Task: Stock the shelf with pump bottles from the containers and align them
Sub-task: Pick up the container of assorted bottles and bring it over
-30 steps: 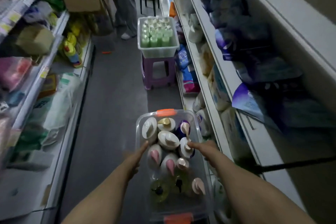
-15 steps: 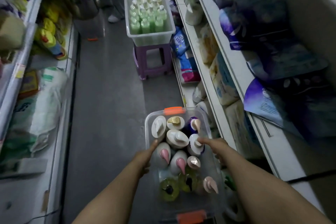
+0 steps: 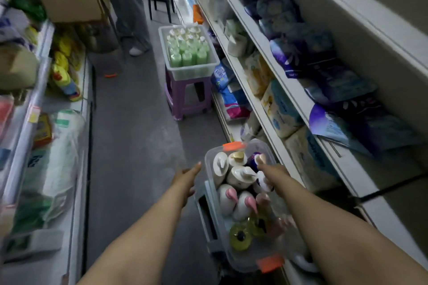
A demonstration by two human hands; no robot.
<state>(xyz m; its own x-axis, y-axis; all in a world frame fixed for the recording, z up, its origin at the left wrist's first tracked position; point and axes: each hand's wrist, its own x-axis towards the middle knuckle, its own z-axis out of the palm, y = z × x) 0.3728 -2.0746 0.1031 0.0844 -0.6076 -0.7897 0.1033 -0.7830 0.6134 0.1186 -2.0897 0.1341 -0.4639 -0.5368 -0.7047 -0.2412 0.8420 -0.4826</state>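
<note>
A clear plastic container [image 3: 209, 157] with orange latches sits low at the bottom centre on a grey support [image 3: 203, 210]. It holds several pump bottles: white ones [image 3: 240, 176], pink-pumped ones [image 3: 228, 196] and yellow-green ones [image 3: 239, 237]. My left hand [image 3: 185, 178] hovers just left of the container, fingers straight, holding nothing. My right hand [image 3: 271, 169] stretches over the far bottles with its fingertip by a purple bottle [image 3: 253, 159]; its lower fingers are hidden. The white shelf [image 3: 273, 127] runs along the right.
A second tub [image 3: 192, 71] of green bottles [image 3: 187, 53] stands on a purple stool [image 3: 185, 102] farther down the aisle. A person's legs [image 3: 129, 7] and a dark stool [image 3: 161, 0] are beyond. Packed shelves line both sides; a cardboard box [image 3: 69, 4] sits upper left.
Both hands were on the container's sides. My left hand has come off to the left, and my right hand has moved in over the bottles. The container now sits on the grey support.
</note>
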